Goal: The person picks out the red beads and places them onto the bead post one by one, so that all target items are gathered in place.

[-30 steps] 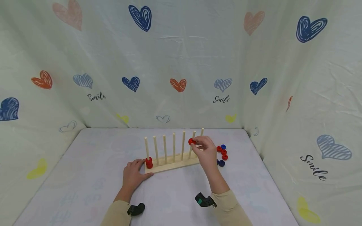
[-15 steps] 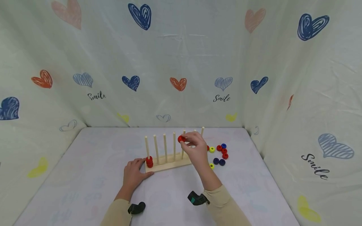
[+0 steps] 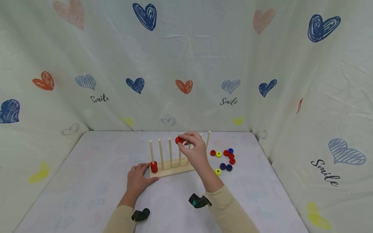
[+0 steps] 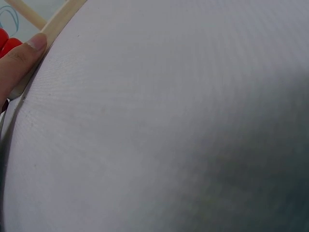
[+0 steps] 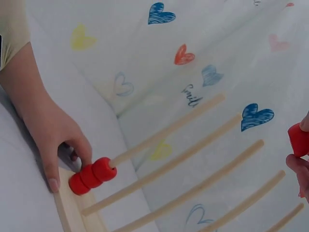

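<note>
A wooden peg rack (image 3: 173, 171) stands on the table with a row of upright pegs. Three red beads (image 5: 91, 176) are stacked on its leftmost peg. My left hand (image 3: 138, 180) grips the rack's left end, thumb along the front edge and fingers round the far side; the left wrist view shows only the thumb (image 4: 21, 60) on the wood. Between thumb and fingertips my right hand (image 3: 194, 149) pinches another red bead (image 3: 179, 140), raised near the top of a middle peg. Whether that peg enters the bead's hole I cannot tell. The hand hides part of the right-hand pegs.
Loose beads lie right of the rack: several red ones (image 3: 231, 161), two yellow ones (image 3: 218, 172), two dark blue ones (image 3: 229, 168) and a brighter blue one (image 3: 231, 150). A curtain with printed hearts (image 3: 183, 86) hangs behind the table (image 3: 96, 181).
My right hand has carried the red bead leftward past a couple of pegs and slightly up. Loose beads behind it have come into view. The left hand has stayed on the rack.
</note>
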Demonstrator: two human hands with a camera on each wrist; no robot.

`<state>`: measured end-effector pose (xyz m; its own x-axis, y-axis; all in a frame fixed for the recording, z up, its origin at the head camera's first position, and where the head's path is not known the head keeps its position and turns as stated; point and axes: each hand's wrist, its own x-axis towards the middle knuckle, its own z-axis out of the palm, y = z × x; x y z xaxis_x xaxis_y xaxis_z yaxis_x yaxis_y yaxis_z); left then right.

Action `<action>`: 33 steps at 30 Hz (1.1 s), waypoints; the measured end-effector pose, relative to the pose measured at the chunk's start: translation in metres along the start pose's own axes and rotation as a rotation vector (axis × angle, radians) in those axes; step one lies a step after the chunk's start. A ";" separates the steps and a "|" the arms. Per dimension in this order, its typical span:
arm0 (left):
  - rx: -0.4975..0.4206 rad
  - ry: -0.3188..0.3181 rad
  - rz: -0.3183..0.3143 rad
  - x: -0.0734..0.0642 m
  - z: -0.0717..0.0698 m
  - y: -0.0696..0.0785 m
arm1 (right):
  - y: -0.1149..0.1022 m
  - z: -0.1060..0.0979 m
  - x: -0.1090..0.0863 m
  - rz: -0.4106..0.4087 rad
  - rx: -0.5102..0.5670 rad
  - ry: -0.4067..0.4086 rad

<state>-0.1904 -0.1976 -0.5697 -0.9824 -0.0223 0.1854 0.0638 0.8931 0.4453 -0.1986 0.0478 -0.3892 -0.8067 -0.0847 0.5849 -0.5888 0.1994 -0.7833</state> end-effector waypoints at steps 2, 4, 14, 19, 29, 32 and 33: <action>0.000 0.006 0.003 0.000 0.000 0.000 | 0.009 0.005 0.002 -0.001 0.006 -0.017; 0.003 0.013 0.009 -0.001 0.001 -0.001 | 0.011 0.008 0.004 -0.012 0.015 -0.030; 0.001 0.013 0.017 -0.001 0.000 -0.003 | 0.007 0.026 0.013 -0.071 -0.021 -0.092; -0.004 0.009 0.018 -0.001 0.000 -0.003 | 0.005 0.033 0.015 -0.048 -0.007 -0.139; -0.002 0.002 0.003 -0.001 -0.002 0.001 | 0.000 0.046 0.018 0.013 0.065 -0.231; 0.002 0.000 -0.003 -0.001 -0.002 0.001 | -0.001 0.050 0.019 -0.004 0.079 -0.244; 0.003 0.000 -0.004 0.000 -0.001 0.001 | -0.001 0.052 0.019 -0.011 0.081 -0.247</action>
<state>-0.1897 -0.1970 -0.5681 -0.9826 -0.0259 0.1837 0.0594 0.8943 0.4435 -0.2164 -0.0045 -0.3885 -0.7823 -0.3242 0.5319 -0.5916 0.1196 -0.7973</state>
